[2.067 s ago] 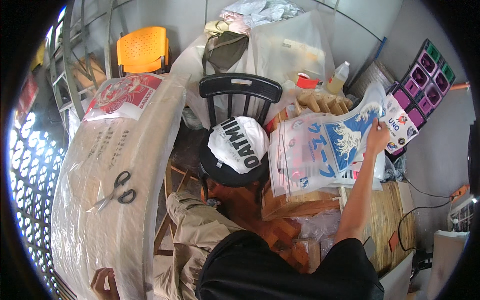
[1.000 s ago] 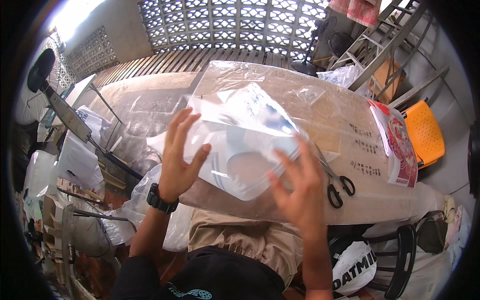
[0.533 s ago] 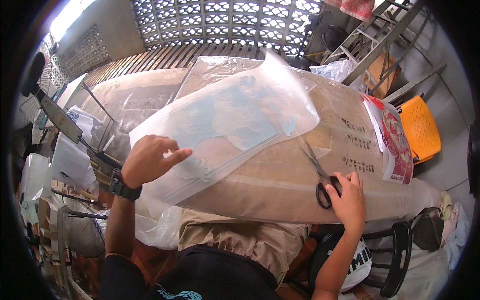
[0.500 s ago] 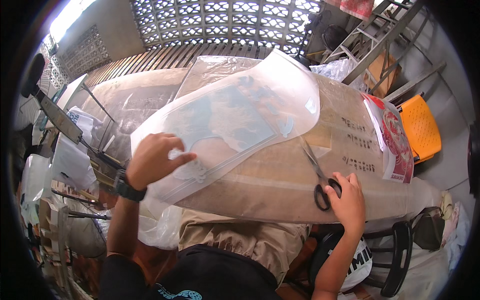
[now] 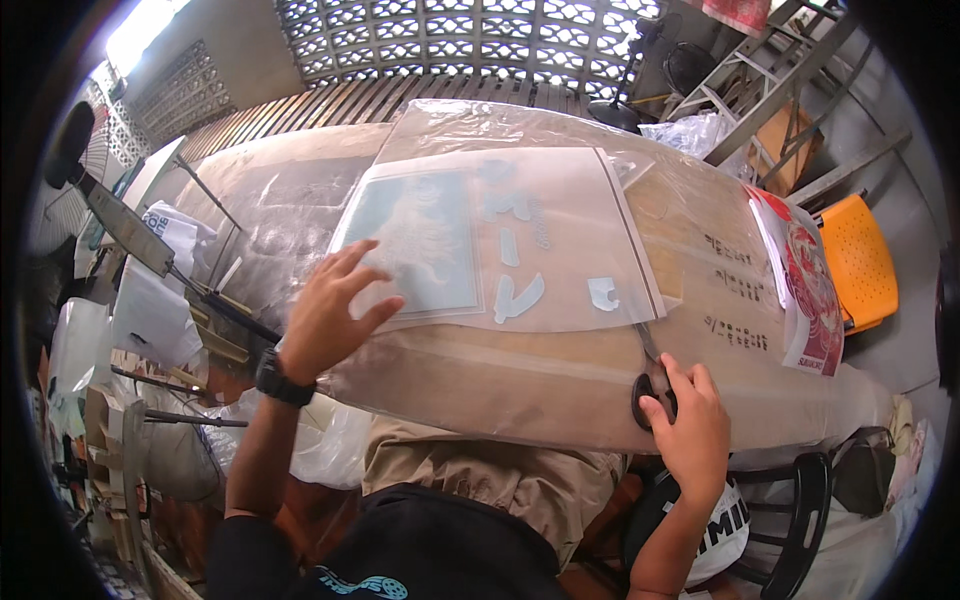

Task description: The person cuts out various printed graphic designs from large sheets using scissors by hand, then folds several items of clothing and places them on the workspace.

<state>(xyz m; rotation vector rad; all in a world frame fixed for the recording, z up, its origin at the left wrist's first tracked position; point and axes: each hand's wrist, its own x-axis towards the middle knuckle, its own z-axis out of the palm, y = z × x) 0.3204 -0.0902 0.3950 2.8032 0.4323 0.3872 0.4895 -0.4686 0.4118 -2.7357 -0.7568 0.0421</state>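
One printed translucent film [image 5: 505, 238] lies spread flat, no cut visible; left hand [image 5: 335, 308], fingers splayed, at its edge; right hand [image 5: 690, 425], fingers curled, grips black-handled scissors [image 5: 649, 344].

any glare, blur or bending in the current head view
Head view: fisheye curves the near edge of the table; the bright strip at upper left washes out; glints streak the clear plastic at the far edge; neither the left hand nor the right hand looks heavily blurred.
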